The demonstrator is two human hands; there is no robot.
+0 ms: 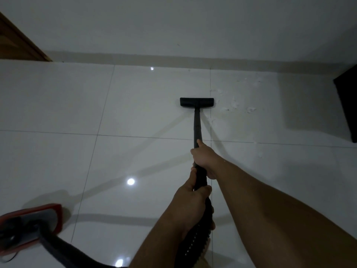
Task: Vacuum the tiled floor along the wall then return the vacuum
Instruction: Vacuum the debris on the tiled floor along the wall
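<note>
A black vacuum wand (197, 125) runs from my hands out to a flat black floor nozzle (196, 102) resting on the glossy white tiled floor (58, 101), a short way from the white wall (173, 26). My right hand (204, 158) grips the wand higher up. My left hand (195, 202) grips it lower, where the ribbed black hose (193, 240) begins. White crumbs and specks (237, 107) lie scattered on the tile just right of the nozzle. The red and grey vacuum body (32, 223) sits on the floor at lower left, its hose curving toward me.
A grey skirting strip (173, 59) lines the wall's base. A brown wooden door frame (17, 41) stands at the far left. A dark piece of furniture (347, 105) juts in at the right edge. Light spots reflect off the tiles.
</note>
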